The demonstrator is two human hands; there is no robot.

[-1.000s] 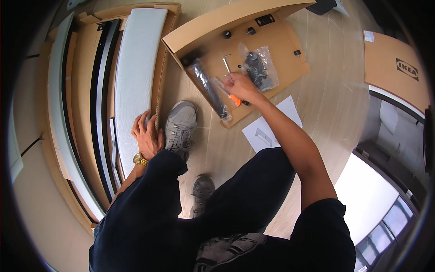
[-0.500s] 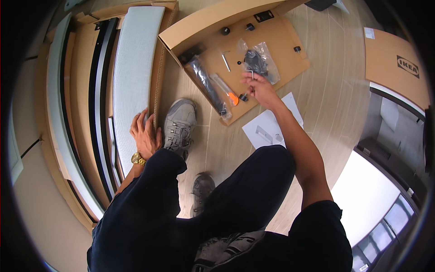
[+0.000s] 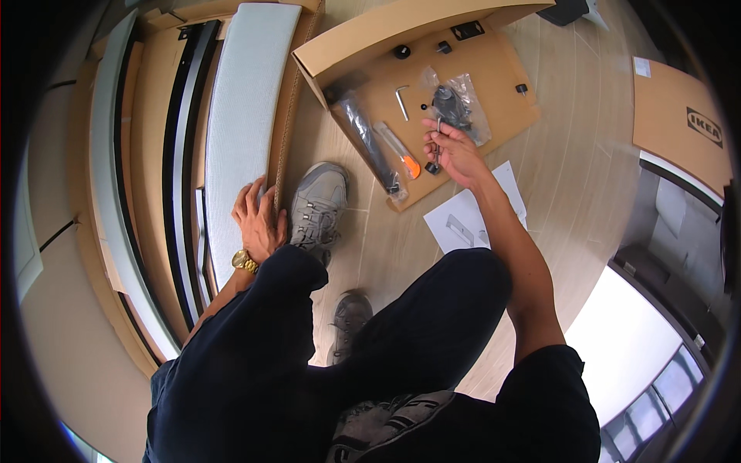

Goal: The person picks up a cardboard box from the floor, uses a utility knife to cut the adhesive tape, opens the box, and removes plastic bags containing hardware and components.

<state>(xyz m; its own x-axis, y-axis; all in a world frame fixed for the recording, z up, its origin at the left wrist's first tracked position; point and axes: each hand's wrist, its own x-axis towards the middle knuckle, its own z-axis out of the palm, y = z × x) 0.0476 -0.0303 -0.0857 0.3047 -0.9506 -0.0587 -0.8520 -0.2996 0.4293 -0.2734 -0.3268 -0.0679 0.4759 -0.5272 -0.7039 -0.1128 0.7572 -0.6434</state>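
My right hand [image 3: 459,157] pinches a thin metal hex key [image 3: 438,137] above an opened cardboard piece [image 3: 502,116]. A second L-shaped hex key [image 3: 402,104] lies on that cardboard. Just past my fingers is a clear plastic bag of black parts [image 3: 454,108]. A small black knob-like part [image 3: 431,167] sits below my hand. To the left are an orange-ended utility knife [image 3: 410,165] and a long dark piece in plastic [image 3: 367,145]. My left hand [image 3: 259,220], a gold watch at its wrist, rests with fingers apart on a long white panel [image 3: 251,85] and its box edge.
Dark metal rails [image 3: 189,154] lie in the long carton at left. An instruction sheet [image 3: 455,221] is on the wood floor by my right forearm. My shoe [image 3: 318,204] stands beside the carton. At far right is another cardboard box [image 3: 664,108].
The view has shifted, so things sit farther right. In my right hand the hex key now shows more of its length. My left hand stays on the panel.
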